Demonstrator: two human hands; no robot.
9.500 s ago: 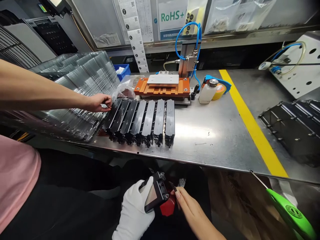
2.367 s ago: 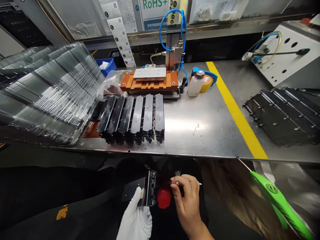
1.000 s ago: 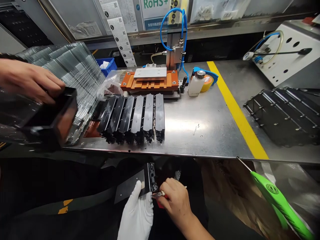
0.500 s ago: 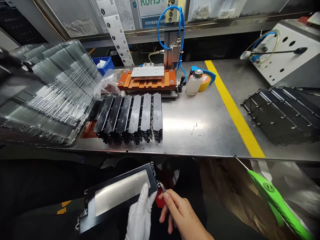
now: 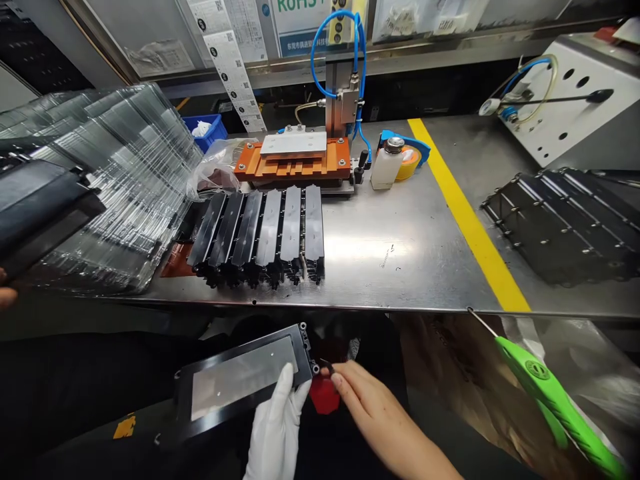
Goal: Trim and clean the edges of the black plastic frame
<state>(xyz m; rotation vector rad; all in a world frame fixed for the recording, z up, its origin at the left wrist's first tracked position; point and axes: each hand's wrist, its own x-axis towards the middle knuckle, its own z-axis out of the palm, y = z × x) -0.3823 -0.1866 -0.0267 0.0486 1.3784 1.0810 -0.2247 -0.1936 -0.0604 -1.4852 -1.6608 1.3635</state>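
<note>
My left hand (image 5: 277,433), in a white glove, grips a long black plastic frame with a shiny flat face (image 5: 240,381), held flat below the table edge. My bare right hand (image 5: 363,403) pinches a small thin tool whose tip touches the frame's right end corner. A red cap-like object (image 5: 324,395) sits just under that corner. On the steel table (image 5: 410,253) above, a row of several identical black frames (image 5: 260,235) lies side by side.
Stacked clear plastic trays (image 5: 105,180) fill the left. Another person's hand (image 5: 6,295) holds a black part (image 5: 40,210) at far left. An orange jig with blue hoses (image 5: 295,157), a white bottle (image 5: 387,167), a black rack (image 5: 565,223) and a green-handled tool (image 5: 555,400) stand right.
The frame in my left hand swung from edge-on to lying flat, face up. My right hand keeps its tool at the frame's corner. The other person's black part reappeared at left.
</note>
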